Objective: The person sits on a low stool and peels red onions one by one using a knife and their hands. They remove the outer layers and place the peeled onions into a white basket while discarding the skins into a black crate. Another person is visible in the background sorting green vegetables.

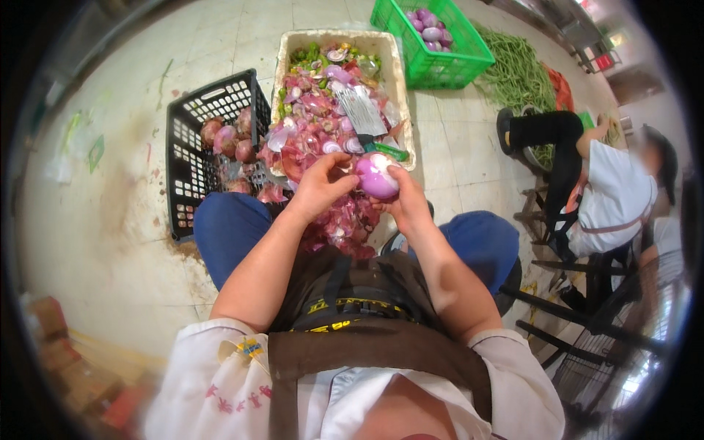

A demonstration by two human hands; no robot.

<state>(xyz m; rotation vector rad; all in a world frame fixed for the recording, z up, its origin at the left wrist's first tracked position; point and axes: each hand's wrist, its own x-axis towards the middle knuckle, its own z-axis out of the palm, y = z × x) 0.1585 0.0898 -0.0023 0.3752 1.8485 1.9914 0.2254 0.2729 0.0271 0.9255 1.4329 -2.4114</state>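
Note:
A peeled purple onion is held in my right hand, with fingers and thumb around its right side. My left hand is at the onion's left side, thumb and fingers curved apart; whether its fingertips touch the onion is hard to tell. Just beyond both hands stands a white foam box filled with red onion skins and green pepper scraps. On the skins lies a wide metal blade with a dark handle, beside a green-handled tool. More skins lie heaped below my hands.
At left, a black plastic crate holds unpeeled onions. A green crate with peeled onions stands beyond the box, near long green beans. A seated person is at right, near dark stools. Cardboard boxes lie lower left.

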